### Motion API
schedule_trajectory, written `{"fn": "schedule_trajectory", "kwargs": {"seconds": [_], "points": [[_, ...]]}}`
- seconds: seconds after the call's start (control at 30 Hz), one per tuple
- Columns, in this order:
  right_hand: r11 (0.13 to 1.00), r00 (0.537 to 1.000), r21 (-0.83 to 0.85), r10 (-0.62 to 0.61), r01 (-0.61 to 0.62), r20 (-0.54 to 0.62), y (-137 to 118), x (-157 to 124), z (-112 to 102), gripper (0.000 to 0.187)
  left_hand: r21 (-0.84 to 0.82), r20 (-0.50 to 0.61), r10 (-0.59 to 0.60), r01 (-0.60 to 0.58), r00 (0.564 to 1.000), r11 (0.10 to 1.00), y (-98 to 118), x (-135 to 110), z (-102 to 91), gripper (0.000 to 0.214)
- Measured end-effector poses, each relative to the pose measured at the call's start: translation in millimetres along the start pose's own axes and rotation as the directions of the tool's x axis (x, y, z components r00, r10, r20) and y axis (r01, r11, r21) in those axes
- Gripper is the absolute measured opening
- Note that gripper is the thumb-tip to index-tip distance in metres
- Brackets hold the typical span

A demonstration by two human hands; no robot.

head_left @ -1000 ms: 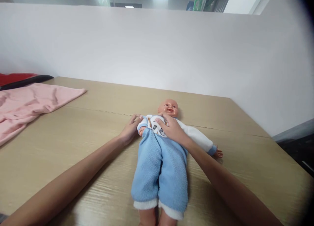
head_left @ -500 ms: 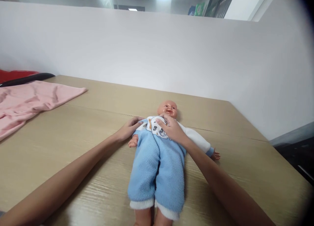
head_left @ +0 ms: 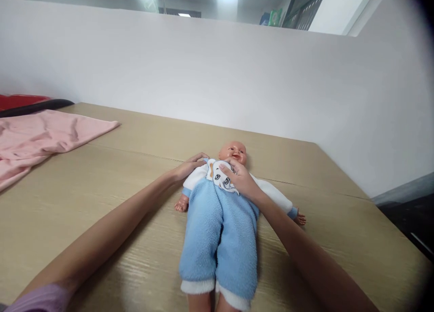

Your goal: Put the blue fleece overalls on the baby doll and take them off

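A baby doll lies on its back on the wooden table, head away from me. It wears a fluffy blue and white outfit with a cartoon face on the chest. My left hand is at the doll's shoulder on the left, fingers closed on the blue edge of the outfit. Over the upper chest, my right hand has thumb and fingers closed on the bib just below the chin. Both doll arms lie out to the sides, and the bare lower legs run out of view at the bottom.
A crumpled pink cloth lies on the table at the left. Behind it sits a red object with a black edge. A white wall borders the far side; a dark object stands beyond the right edge.
My left hand has moved up and inward from the doll's upper arm to its shoulder, uncovering the white sleeve. My right hand stays at the chest. The view has shifted slightly.
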State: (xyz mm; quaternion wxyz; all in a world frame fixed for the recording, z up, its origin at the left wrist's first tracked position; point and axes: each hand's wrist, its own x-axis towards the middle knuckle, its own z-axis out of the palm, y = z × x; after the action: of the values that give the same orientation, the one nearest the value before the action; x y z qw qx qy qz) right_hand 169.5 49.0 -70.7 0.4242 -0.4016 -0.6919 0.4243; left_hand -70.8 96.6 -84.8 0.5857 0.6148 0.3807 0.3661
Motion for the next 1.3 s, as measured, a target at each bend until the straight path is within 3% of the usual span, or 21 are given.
{"fn": "schedule_trajectory", "kwargs": {"seconds": [0.17, 0.3, 0.4, 0.6, 0.73, 0.9, 1.1, 1.3], "points": [[1.0, 1.0, 0.014, 0.016, -0.015, -0.027, 0, 1, -2, 0.043, 0.049, 0.075, 0.025, -0.029, 0.997, 0.998, 4, 23, -2.5, 0.018], [0.965, 0.994, -0.261, -0.051, 0.024, -0.095, -18, -3, -19, 0.035, 0.071, 0.126, -0.004, -0.005, 0.992, 0.997, 12, 27, -4.3, 0.016], [0.87, 0.987, -0.493, -0.075, -0.004, -0.14, -36, -8, -39, 0.028, 0.044, 0.15, -0.079, 0.074, 0.986, 0.996, 14, 28, 0.2, 0.027], [0.818, 0.997, -0.573, 0.01, -0.049, -0.071, -44, -12, -56, 0.026, 0.039, 0.197, -0.267, 0.264, 0.943, 0.964, 5, 44, 8.9, 0.041], [0.821, 0.997, -0.569, 0.068, -0.042, 0.024, -37, -13, -58, 0.029, 0.157, 0.187, -0.16, 0.131, 0.969, 0.979, 11, 49, 8.5, 0.033], [0.832, 0.994, -0.555, 0.065, -0.004, 0.09, -32, -12, -64, 0.031, 0.263, 0.162, -0.045, 0.001, 0.986, 0.965, 29, 34, -5.4, 0.031], [0.83, 0.988, -0.557, 0.118, -0.043, 0.1, -30, -12, -67, 0.033, 0.408, 0.233, -0.133, 0.028, 0.963, 0.913, 42, 9, -35.5, 0.066], [0.807, 0.986, -0.588, 0.133, -0.052, 0.096, -36, -14, -69, 0.036, 0.565, 0.321, -0.084, -0.12, 0.943, 0.816, 48, 5, -41.5, 0.069]]}}
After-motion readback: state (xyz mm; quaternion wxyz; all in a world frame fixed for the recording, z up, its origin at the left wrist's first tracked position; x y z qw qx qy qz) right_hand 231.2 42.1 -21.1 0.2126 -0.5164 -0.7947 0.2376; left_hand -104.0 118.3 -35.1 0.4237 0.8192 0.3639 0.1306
